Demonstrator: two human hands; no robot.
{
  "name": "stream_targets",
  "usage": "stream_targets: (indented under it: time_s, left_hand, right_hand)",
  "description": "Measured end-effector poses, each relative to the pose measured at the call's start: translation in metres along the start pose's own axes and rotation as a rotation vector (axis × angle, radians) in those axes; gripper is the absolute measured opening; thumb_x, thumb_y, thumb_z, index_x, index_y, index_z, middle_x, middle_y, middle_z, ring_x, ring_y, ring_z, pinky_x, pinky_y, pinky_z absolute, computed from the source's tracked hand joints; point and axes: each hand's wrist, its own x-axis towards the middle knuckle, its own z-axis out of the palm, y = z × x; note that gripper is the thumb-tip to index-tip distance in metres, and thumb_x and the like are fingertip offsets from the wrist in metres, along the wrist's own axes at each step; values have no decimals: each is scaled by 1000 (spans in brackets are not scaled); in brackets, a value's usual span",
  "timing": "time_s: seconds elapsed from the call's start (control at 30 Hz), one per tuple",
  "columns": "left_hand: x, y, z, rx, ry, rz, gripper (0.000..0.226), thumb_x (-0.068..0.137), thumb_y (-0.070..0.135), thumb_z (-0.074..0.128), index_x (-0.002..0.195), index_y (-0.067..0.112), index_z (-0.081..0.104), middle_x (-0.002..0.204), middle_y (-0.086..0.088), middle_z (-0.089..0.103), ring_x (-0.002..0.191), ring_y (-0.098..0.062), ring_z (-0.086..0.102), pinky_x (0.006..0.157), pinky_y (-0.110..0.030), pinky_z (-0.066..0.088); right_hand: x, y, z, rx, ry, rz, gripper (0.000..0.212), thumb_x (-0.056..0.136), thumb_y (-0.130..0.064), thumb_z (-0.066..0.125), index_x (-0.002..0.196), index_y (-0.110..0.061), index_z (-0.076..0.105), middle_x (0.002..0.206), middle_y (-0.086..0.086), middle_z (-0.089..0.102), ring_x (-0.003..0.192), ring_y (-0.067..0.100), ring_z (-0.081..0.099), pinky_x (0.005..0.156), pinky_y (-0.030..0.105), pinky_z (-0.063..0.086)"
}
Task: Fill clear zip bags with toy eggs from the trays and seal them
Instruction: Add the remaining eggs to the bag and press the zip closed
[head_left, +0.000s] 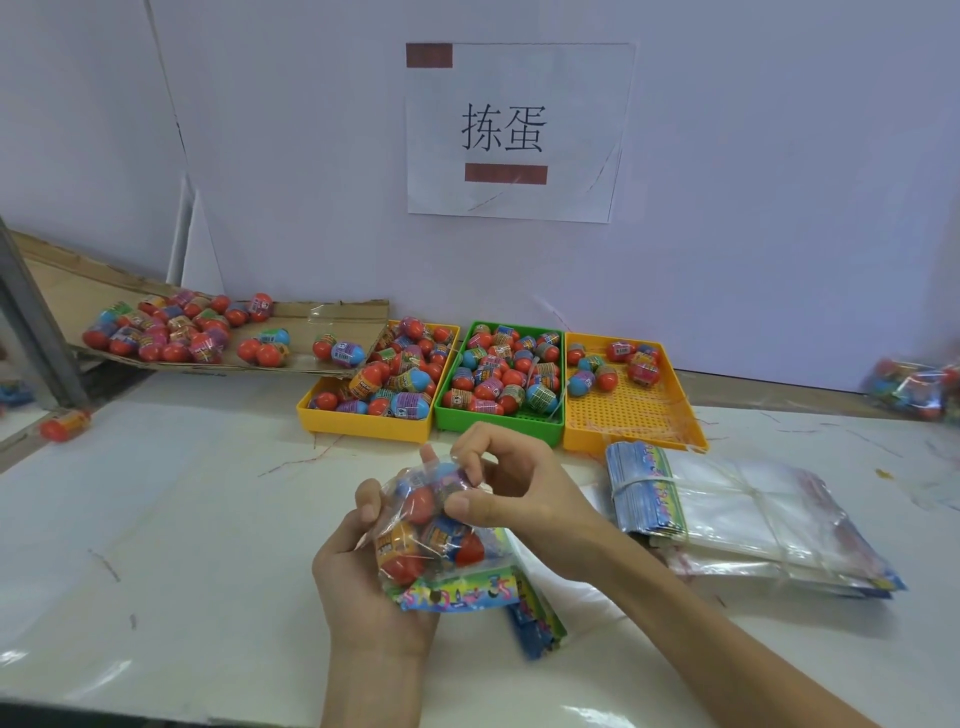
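Note:
A clear zip bag (434, 540) packed with several red, blue and orange toy eggs is held above the white table. My left hand (358, 577) cups the bag from the left and below. My right hand (498, 483) pinches the bag's top edge between thumb and fingers. A colourful header card (462, 592) shows at the bag's lower end. Behind stand three trays of eggs: a yellow tray (363, 423) on the left, a green tray (498, 426) in the middle and an orange-yellow tray (631, 415) holding only several eggs.
A stack of empty clear bags and bundled header cards (737, 519) lies at the right. A cardboard sheet (322, 317) with many loose eggs slopes at the back left. One egg (66, 425) lies at the left edge. Filled bags (914, 387) sit far right.

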Motion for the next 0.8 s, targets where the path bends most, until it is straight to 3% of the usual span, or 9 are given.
stream_targets:
  time_s: [0.1,0.17,0.4,0.5,0.57,0.67,0.73,0.8]
  left_hand:
    - [2,1,-1,1,-33,26,31,77,16,43,48,20,54,67,-2,65,65,-17,72,59,-27,60]
    - [4,1,-2,8,-19,24,27,76,16,45,50,19,54,77,-5,69,75,-20,75,65,-32,62]
    - [4,2,-3,8,76,44,27,74,16,47,49,17,59,70,-4,72,66,-19,76,54,-35,62]
    - [4,2,-6,1,71,39,10,74,17,47,65,16,51,69,-3,68,64,-19,73,67,-30,60]
    - [3,2,-5,9,78,30,4,74,18,47,74,16,43,64,-1,64,59,-16,69,72,-31,51]
    - [2,1,-3,10,102,22,7,71,18,50,74,15,44,58,0,63,52,-15,67,60,-24,56]
    - [2,2,-1,9,115,14,11,64,16,55,70,13,46,56,-2,63,47,-15,66,47,-24,57]
    - [2,2,0,15,129,1,22,57,16,62,71,13,46,55,-2,62,46,-15,65,45,-25,57]
  right_hand:
    - [-1,-3,-1,69,-48,20,8,82,-9,63,81,-17,62,88,-5,59,96,18,61,78,32,53]
    - [0,-3,-3,59,-60,28,21,75,0,54,82,-16,65,89,-1,58,101,27,55,83,40,53]
    - [0,-3,-1,-63,-44,-15,21,85,0,68,83,-20,71,90,-3,58,88,16,56,74,29,54]
    - [0,-3,-2,-14,-76,-15,17,86,-2,67,83,-19,70,92,1,56,96,23,61,77,38,56]
    - [-1,-2,-2,-1,-98,5,15,87,-3,65,84,-17,68,94,2,56,103,31,63,81,47,57]
    - [-1,-3,-3,-23,-115,36,16,88,-7,66,84,-22,68,95,-3,56,100,26,60,80,41,53]
    - [-1,-4,-4,-40,-125,50,14,89,-7,67,87,-21,69,97,-2,55,110,37,59,88,51,52]
    - [-2,-7,-4,-54,-146,55,5,91,-16,72,88,-20,70,97,-2,55,109,35,59,91,56,52]
